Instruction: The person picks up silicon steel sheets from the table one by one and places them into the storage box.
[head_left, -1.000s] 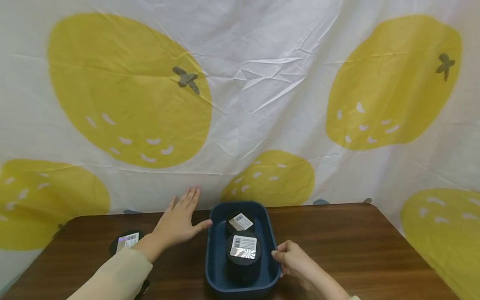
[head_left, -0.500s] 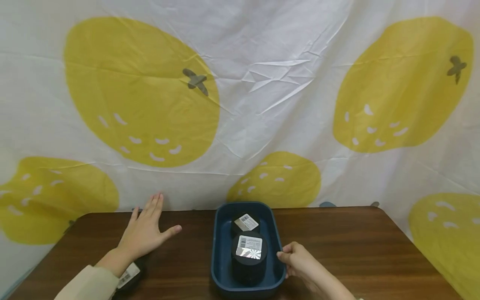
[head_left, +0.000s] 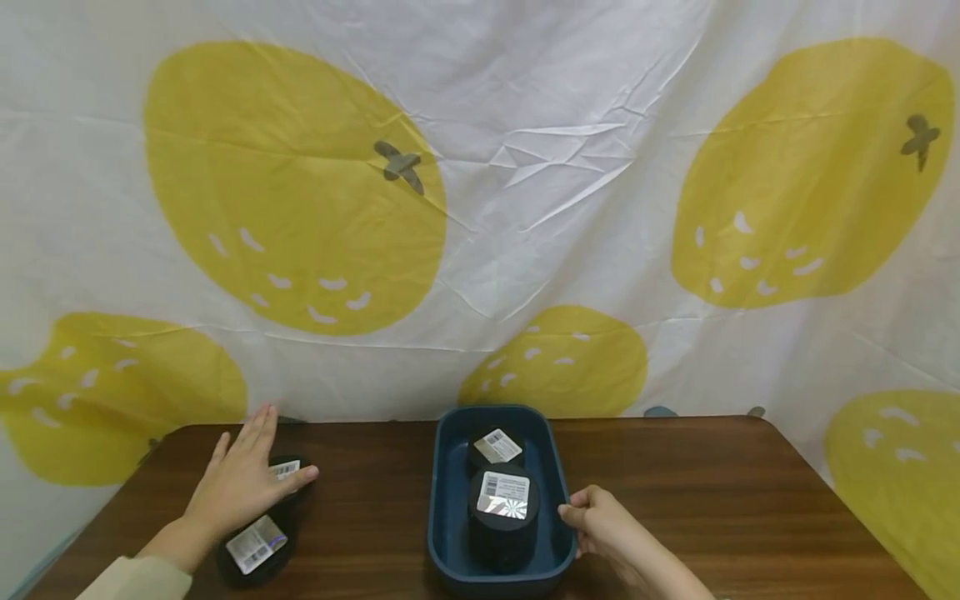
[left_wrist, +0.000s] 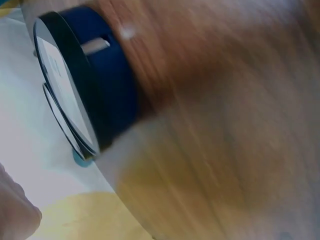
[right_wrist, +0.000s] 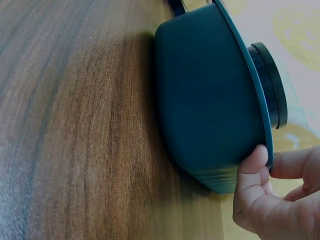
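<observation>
In the head view, a dark blue rectangular bin (head_left: 442, 546) with rounded corners stands on the table. My right hand (head_left: 611, 529) pinches its right rim between thumb and fingers, as the right wrist view also shows at the rim (right_wrist: 257, 90). Inside the bin are two round black containers, a front one (head_left: 502, 542) and a back one (head_left: 498, 446), with white barcode labels on top. My left hand (head_left: 240, 487) is spread beside two more labelled black containers, one nearer (head_left: 257, 546) and one farther (head_left: 287, 468), partly hidden by the hand. Whether it touches them cannot be told.
The brown wooden table (head_left: 675, 475) runs back to a white cloth (head_left: 555, 267) with yellow fruit prints, hanging right behind its far edge. In the left wrist view a dark blue container (left_wrist: 107, 75) with a black rim stands on the wood.
My left hand has moved left, from the bin's left rim to the black containers on the table. The right hand keeps its pinch on the bin. The head view has shifted slightly.
</observation>
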